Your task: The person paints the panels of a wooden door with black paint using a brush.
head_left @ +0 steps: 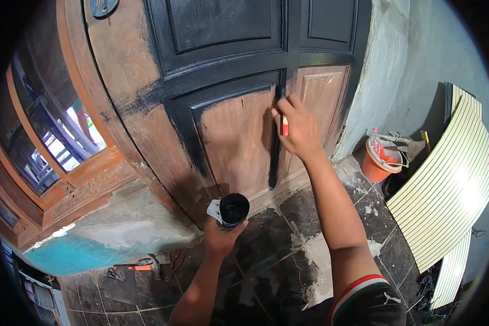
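Note:
My right hand (299, 126) is closed round a paintbrush (285, 126) whose red handle end shows below the fingers. Its bristles are against or very close to the dark vertical moulding beside the lower middle panel; the hand partly hides them. Lower down, my left hand (221, 233) grips a small can of black paint (234, 209), held upright with its open top facing me. A pale label or rag shows at the can's left side. The wooden door (239, 130) is black across its upper part and along some mouldings, while the lower panels are bare brown wood.
An orange bucket (376, 163) holding a plastic bottle stands by the wall at right. Ribbed cream panels (445, 179) lean beside it. Several tools, including a hammer (156, 266), lie on the dark tiles at lower left. A wood-framed window (65, 125) is at left.

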A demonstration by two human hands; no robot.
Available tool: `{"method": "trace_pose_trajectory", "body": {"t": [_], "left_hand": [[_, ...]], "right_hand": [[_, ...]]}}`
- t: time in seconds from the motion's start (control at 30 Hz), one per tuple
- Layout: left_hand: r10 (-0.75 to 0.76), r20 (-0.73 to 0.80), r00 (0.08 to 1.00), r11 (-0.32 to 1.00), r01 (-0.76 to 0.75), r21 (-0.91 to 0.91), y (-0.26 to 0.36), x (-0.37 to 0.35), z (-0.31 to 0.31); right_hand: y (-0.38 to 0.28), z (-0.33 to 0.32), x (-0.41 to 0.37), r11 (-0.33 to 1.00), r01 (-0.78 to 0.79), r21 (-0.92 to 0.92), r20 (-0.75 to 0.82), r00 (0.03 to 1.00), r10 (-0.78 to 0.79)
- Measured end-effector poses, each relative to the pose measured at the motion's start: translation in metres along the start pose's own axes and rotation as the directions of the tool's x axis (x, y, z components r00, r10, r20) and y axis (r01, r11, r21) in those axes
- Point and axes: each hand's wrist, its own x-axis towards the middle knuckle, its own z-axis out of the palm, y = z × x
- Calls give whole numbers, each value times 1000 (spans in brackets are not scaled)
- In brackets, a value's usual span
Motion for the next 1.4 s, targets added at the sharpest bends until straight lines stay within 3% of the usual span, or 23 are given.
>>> {"method": "trace_pose_trajectory", "body": {"t": [0.07,0.2,0.3,0.43,0.6,0.67,0.73,0.87,1.03,1.23,1.33,1.4], "left_hand": [[-19,-3,1000,998,19,-64,-9,-2,2],[20,-2,1000,1000,-20,13,-1,-2,1],[-18,-2,1000,1000,18,1,-8,-6,-2],[-25,-11,1000,997,26,76,-12,-8,-2],[-94,-4,996,976,93,199,-24,-19,-5],[-112,-5,994,951,109,290,-36,-25,-8],[-143,8,990,953,136,270,-43,-27,-9],[-148,0,989,952,143,270,-43,-27,-9],[-149,-20,989,944,148,295,-45,-24,-14],[-215,-13,976,937,211,280,-42,-23,-16],[-204,-13,979,946,200,255,-38,-22,-18],[-189,-10,982,951,186,246,-40,-22,-21]], "right_hand": [[4,8,3,1000,15,-8,-34,999,-16],[-10,-3,10,996,85,-33,-33,996,-87],[-8,-11,25,992,124,-31,-176,976,-127],[16,22,-16,997,61,-40,-121,990,-66],[51,97,-161,996,-39,80,140,990,28],[63,115,-210,991,-99,94,308,949,65],[72,129,-245,984,-157,84,455,885,102],[87,150,-284,955,-259,148,598,792,122],[75,138,-260,984,-171,56,608,787,102],[84,161,-280,958,-285,-13,650,726,225],[98,145,-220,959,-245,145,546,828,129],[78,116,-157,969,-197,151,408,905,120]]}}
